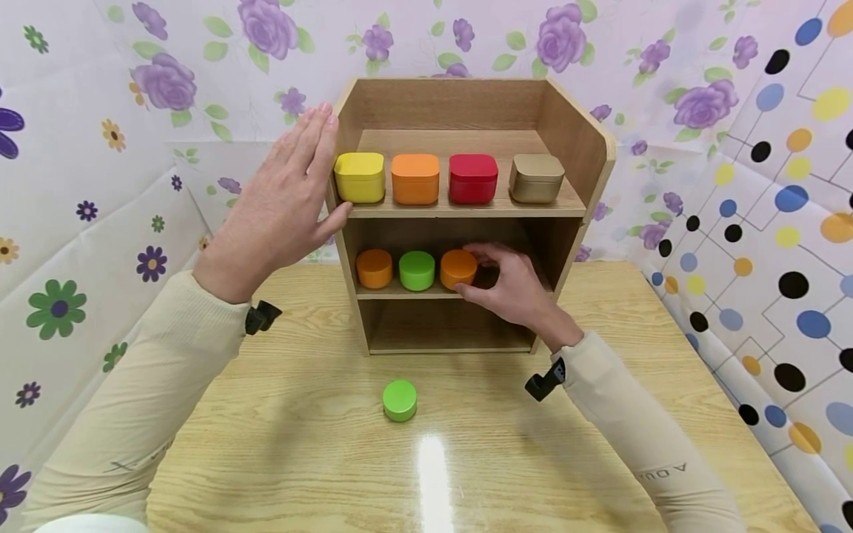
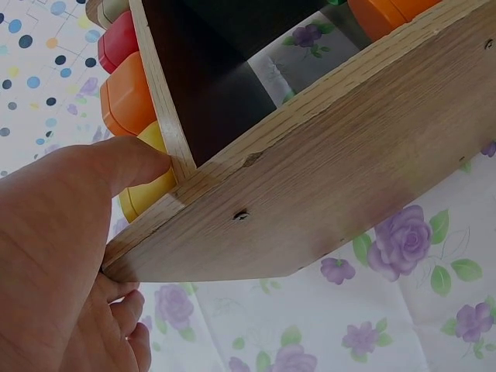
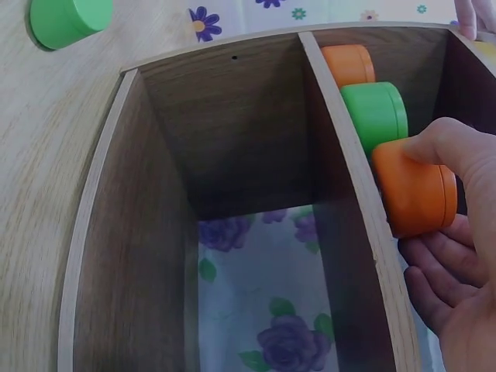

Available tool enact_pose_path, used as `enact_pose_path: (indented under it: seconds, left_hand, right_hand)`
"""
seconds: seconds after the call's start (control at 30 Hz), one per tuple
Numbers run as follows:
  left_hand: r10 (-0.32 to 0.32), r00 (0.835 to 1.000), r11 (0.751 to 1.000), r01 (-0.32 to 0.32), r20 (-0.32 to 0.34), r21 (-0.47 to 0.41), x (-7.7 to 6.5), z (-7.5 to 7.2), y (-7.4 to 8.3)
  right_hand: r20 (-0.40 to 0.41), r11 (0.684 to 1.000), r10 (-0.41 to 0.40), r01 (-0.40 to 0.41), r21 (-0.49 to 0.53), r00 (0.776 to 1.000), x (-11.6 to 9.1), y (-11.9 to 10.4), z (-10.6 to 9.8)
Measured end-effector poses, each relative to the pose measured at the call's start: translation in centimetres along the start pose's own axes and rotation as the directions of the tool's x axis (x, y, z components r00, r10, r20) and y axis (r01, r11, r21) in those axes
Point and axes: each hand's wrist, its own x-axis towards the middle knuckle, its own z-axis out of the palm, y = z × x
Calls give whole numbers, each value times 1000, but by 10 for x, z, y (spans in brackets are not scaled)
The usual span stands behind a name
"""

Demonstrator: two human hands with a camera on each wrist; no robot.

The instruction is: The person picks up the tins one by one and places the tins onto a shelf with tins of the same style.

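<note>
A small wooden shelf unit (image 1: 440,211) stands upright on the table. My left hand (image 1: 283,185) holds its left side panel, thumb over the front edge near the yellow box (image 1: 360,178) and fingers along the outer side. On the middle shelf, my right hand (image 1: 509,285) grips an orange round tin (image 1: 457,269) between thumb and fingers. Left of that tin sit a green round tin (image 1: 417,271) and another orange one (image 1: 374,269). In the right wrist view the gripped tin (image 3: 412,190) is close beside the green tin (image 3: 375,115).
Alongside the yellow box on the top shelf are an orange box (image 1: 415,180), a red box (image 1: 473,180) and a gold-brown box (image 1: 536,179). Another green round tin (image 1: 400,400) lies on the table (image 1: 300,444) in front of the unit. Patterned cloth walls (image 1: 753,222) enclose the sides and back.
</note>
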Motion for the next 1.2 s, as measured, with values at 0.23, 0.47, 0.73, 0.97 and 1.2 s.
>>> enact_pose_path:
  seconds: [0.23, 0.47, 0.73, 0.97, 1.2]
  left_hand:
    - [-6, 1000, 1000, 6, 14, 1, 0, -1, 0]
    - [-11, 1000, 1000, 11, 17, 7, 0, -1, 0]
    - [-5, 1000, 1000, 5, 14, 4, 1, -1, 0]
    - [-8, 1000, 1000, 8, 18, 1, 1, -2, 1]
    - [-13, 1000, 1000, 13, 24, -1, 1, -1, 1]
  right_hand:
    - [8, 1000, 21, -21, -14, 1000, 0, 2, 0]
    - [30, 998, 48, -48, -28, 998, 1, 2, -1]
    - [-7, 997, -46, 45, -63, 999, -4, 0, -6]
    - [-94, 968, -246, 239, -80, 965, -13, -15, -14]
    - [-48, 929, -370, 369, -34, 928, -27, -30, -10]
